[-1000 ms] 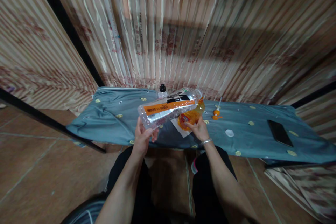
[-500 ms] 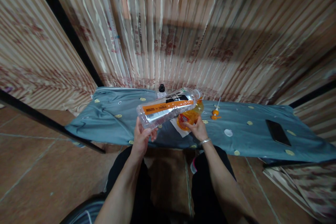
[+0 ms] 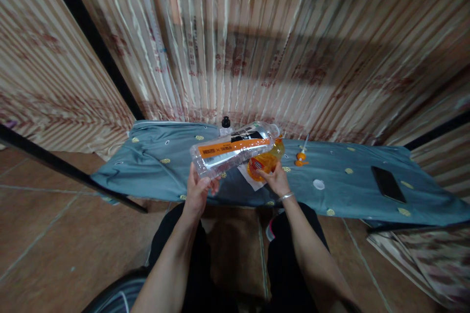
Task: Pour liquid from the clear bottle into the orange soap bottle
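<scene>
My left hand (image 3: 198, 189) grips the base end of a clear plastic bottle (image 3: 235, 150) with an orange and silver label. The bottle is tilted nearly flat, its neck pointing right and slightly up, at the mouth of a second bottle. That one, an amber bottle (image 3: 263, 165) with a red label, is in my right hand (image 3: 276, 179), fingers wrapped round its side; it leans to the right. Whether liquid runs between the two mouths I cannot tell. A piece of white paper (image 3: 252, 180) lies under the amber bottle.
An orange pump top (image 3: 301, 158) with a pale tube lies on the blue patterned cloth (image 3: 154, 146), right of my hands. Nearby are a white round disc (image 3: 318, 184) and a black phone (image 3: 387, 183). Behind the clear bottle stands a black-capped bottle (image 3: 225, 124). A striped curtain (image 3: 235, 34) hangs behind.
Almost nothing differs. Both hands keep hold of their bottles, and the whole view has shifted very slightly.
</scene>
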A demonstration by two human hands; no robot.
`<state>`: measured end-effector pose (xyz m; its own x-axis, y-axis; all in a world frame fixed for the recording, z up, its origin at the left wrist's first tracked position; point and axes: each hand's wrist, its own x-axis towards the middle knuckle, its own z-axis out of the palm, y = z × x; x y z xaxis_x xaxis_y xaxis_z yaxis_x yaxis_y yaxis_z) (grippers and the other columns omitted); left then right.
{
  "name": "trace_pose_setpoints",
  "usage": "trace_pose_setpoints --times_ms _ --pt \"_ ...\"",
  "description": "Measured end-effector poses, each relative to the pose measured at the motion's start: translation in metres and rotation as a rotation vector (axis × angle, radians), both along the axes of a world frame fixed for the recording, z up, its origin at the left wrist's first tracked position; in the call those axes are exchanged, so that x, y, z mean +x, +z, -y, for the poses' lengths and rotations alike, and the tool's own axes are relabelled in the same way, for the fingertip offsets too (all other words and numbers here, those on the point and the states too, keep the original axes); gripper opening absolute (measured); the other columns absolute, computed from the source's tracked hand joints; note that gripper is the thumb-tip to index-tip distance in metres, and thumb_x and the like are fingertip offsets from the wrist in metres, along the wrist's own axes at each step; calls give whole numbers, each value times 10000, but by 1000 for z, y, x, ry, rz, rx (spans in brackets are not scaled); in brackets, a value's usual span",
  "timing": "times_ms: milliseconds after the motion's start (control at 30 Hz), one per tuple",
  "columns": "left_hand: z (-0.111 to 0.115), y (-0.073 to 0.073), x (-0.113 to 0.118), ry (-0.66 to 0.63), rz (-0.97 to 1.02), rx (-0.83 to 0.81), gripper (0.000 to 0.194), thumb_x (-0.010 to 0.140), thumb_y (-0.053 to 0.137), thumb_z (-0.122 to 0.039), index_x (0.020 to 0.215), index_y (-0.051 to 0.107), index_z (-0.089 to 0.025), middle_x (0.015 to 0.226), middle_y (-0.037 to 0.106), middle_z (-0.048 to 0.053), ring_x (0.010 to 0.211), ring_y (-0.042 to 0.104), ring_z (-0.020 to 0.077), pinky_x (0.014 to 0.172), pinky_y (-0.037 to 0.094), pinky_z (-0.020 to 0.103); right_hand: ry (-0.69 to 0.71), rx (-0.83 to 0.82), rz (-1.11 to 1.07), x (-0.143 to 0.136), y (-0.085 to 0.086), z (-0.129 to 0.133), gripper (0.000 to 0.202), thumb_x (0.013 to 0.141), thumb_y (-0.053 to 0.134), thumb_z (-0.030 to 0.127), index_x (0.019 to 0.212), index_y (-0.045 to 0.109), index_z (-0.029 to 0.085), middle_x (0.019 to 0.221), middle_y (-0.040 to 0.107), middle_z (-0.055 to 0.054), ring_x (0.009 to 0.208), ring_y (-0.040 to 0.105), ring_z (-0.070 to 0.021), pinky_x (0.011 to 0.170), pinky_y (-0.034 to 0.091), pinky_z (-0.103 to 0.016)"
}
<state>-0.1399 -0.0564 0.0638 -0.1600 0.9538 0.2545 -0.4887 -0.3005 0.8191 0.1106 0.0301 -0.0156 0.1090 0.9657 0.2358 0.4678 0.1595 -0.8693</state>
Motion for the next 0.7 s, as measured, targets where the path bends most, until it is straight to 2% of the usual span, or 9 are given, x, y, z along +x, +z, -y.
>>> trace_pose_setpoints --times_ms 133,433,700 --pt "0 1 0 -6 3 1 485 641 741 -470 955 490 -199 676 662 18 383 505 111 324 301 196 -52 -38 15 -1 1 1 757 579 790 535 1169 477 179 1079 698 -140 953 684 -312 852 537 -477" --pt "0 1 0 -1 2 -3 493 624 755 -486 941 504 -206 685 665 13 386 511 108 320 301 195 -6 -23 -29 0 1 0 769 596 778 538 1202 459 190 1138 679 -134 1005 673 -294 893 531 -466" --pt "1 1 1 0 -2 10 482 634 742 -483 951 504 -209 697 660 11 398 512 106 328 308 195 -18 -17 -12 0 0 0 727 600 776 530 1171 478 193 1113 691 -129 985 679 -295 877 538 -462"
